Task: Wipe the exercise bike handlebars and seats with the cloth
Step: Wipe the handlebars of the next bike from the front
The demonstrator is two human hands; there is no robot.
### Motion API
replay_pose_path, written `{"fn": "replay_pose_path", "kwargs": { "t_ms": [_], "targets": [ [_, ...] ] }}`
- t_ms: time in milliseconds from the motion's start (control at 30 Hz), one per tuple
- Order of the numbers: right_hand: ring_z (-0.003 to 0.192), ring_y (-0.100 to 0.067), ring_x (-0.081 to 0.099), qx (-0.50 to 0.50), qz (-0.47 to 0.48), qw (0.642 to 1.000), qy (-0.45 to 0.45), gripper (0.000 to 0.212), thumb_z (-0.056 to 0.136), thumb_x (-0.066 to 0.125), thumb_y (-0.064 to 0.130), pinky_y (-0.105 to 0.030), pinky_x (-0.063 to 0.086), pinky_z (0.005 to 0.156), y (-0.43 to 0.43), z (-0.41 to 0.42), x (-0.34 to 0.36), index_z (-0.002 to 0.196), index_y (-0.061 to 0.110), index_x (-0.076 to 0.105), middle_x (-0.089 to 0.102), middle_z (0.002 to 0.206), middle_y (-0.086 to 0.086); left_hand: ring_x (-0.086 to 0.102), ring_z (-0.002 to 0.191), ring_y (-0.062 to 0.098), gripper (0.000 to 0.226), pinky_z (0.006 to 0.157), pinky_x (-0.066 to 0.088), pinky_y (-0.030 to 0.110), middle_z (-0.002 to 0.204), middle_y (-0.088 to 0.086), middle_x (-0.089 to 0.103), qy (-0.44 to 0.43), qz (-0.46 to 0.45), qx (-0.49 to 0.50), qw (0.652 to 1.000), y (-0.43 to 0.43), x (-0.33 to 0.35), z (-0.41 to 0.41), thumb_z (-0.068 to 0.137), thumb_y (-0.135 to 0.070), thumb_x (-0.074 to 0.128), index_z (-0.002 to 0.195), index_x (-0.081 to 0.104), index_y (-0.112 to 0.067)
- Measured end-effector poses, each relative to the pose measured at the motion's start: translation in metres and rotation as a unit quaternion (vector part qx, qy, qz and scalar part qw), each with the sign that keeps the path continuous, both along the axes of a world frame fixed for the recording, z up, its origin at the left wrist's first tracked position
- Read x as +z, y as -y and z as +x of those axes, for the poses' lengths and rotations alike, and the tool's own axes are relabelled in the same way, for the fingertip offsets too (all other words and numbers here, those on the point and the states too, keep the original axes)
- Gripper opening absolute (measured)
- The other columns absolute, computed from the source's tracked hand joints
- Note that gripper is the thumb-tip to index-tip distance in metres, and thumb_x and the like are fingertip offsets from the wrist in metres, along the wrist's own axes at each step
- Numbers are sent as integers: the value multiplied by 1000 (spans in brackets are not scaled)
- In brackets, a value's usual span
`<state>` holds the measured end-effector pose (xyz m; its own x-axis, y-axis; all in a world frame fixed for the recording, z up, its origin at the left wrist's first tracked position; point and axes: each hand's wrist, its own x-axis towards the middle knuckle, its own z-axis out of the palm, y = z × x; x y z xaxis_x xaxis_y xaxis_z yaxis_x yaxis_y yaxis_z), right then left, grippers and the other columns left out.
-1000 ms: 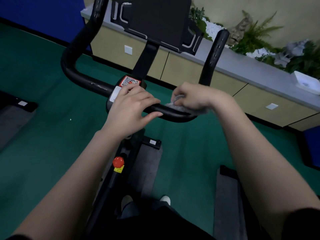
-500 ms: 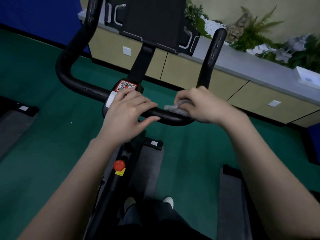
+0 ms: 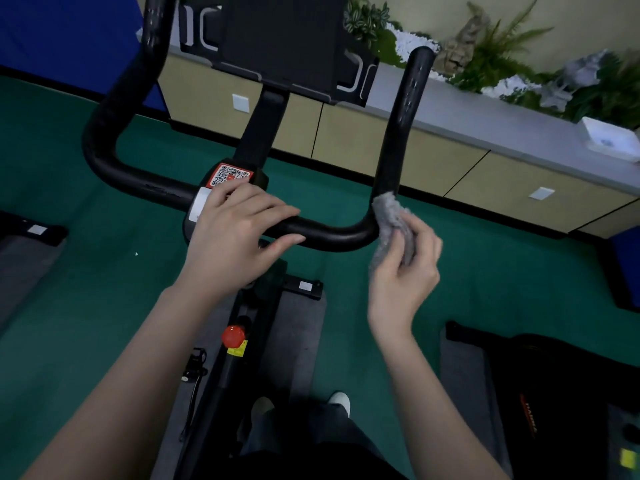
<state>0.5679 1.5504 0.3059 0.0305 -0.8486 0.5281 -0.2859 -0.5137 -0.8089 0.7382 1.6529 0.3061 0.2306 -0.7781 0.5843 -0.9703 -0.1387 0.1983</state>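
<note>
Two bare hands meet the black handlebar point(image 3: 329, 233) of an exercise bike that stands on a grey mat point(image 3: 298, 341) over a green floor point(image 3: 69, 271). Behind it are a blue wall panel point(image 3: 69, 36) and a low beige cabinet point(image 3: 398, 147) with a grey top carrying plants point(image 3: 502, 57). The handlebar is U-shaped: its crossbar runs left to right, and both arms point away from the person, flanking a dark console point(image 3: 284, 39). The left hand point(image 3: 232, 237) rests on the crossbar near its centre, fingers laid nearly straight over it. The right hand point(image 3: 405, 275) curls round a grey cloth point(image 3: 391, 220), which touches the handlebar's right bend. A red-bordered QR label point(image 3: 230, 174) sits at the stem, its print too small to read. Below it is a red knob point(image 3: 233, 336) above a yellow tag.
</note>
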Motion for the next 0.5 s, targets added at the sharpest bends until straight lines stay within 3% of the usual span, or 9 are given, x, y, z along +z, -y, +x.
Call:
{"fn": "replay_pose_path", "kwargs": {
  "t_ms": [67,167,367,500],
  "targets": [
    [95,-9,61,-46,131,983,122,19,92,49,-1,-19,46,87,-3,14,3,105,4,62,63,102,-1,60,96,17,38,104,28,32,99,-6,70,-2,0,0,1000,0,0,0,88,-50,56,107,71,-20],
    [89,-10,60,-75,264,928,251,16,95,47,0,-21,47,83,3,30,6,103,9,58,62,96,-1,60,96,18,39,103,29,33,99,-6,70,0,2,0,1000,0,0,0,89,-50,55,107,71,-20],
    [88,-11,62,-72,387,855,339,18,97,46,1,-28,52,91,-9,32,-2,110,6,58,63,95,0,60,96,18,37,104,29,34,99,-6,70,3,2,3,1000,-1,0,0,89,-49,57,107,71,-20],
    [82,-10,62,17,465,791,398,17,99,44,4,-27,51,84,-20,37,-5,107,7,59,64,89,-1,60,95,18,37,104,30,36,99,-5,70,5,5,0,1000,-2,1,0,89,-49,57,107,71,-19]
  ]
}}
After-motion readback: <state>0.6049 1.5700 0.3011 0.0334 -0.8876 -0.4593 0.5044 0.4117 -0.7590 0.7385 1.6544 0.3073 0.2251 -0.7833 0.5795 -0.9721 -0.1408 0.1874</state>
